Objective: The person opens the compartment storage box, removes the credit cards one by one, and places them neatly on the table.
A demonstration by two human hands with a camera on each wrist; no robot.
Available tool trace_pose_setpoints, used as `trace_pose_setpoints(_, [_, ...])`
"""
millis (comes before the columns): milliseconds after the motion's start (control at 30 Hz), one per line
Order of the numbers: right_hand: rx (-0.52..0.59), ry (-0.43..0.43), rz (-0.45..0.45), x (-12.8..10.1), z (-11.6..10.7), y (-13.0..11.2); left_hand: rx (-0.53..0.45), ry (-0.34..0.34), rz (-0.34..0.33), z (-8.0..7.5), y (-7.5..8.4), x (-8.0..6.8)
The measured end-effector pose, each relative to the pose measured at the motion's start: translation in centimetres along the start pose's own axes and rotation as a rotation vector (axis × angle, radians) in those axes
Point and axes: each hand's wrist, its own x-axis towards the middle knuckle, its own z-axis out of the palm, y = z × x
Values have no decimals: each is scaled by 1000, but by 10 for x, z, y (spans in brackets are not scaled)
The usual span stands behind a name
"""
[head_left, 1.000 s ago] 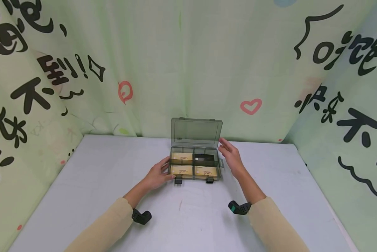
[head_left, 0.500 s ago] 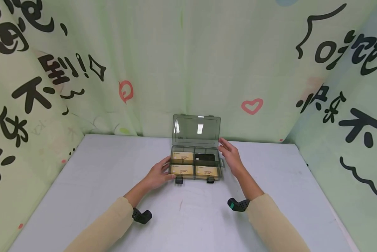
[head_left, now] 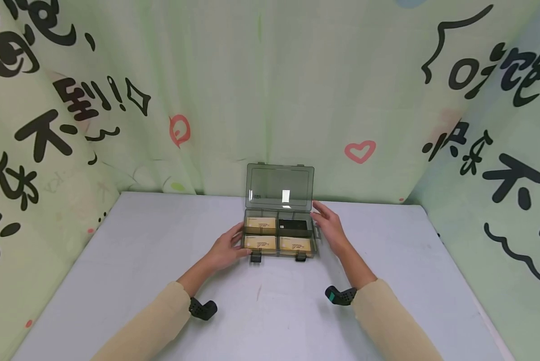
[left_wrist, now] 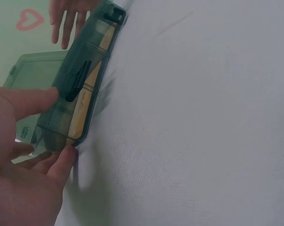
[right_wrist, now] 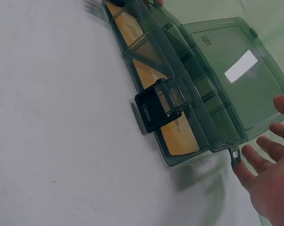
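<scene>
Smoky plastic box: the organiser box (head_left: 280, 236) sits at the middle of the head view on the pale bench (head_left: 116, 260), four compartments showing.
Lid: the lid (head_left: 280, 186) stands upright at the box's far edge, against the green curtain (head_left: 270, 90).
Contents: three tan card stacks (head_left: 260, 243) fill three compartments; a black item (head_left: 292, 225) lies in the upper right one.
Latches: two black latches (head_left: 255, 257) hang at the front edge.
Left hand: the left hand (head_left: 226, 248) has its grip on the box's left end, thumb and fingers curled around it.
Right hand: the right hand (head_left: 329, 228) hovers just beside the right end, grip released, fingers spread.
</scene>
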Motion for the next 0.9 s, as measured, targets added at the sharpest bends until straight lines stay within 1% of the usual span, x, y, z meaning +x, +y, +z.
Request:
trace_pose_setpoints(100, [-28, 4, 3, -2, 0, 2, -19, 3, -4, -2, 0, 0])
trace_pose_setpoints(267, [-87, 1, 5, -6, 1, 6, -19, 7, -20, -5, 3, 1])
trace_pose_setpoints(467, [-144, -16, -1, -6, 2, 12, -36, -3, -18, -5, 6, 3])
trace_pose_setpoints(700, [-247, -18, -11, -5, 5, 10, 2, -1, -11, -3, 7, 6])
trace_pose_setpoints(900, [-321, -21, -31, -3, 6, 11, 1, -3, -18, -3, 7, 6])
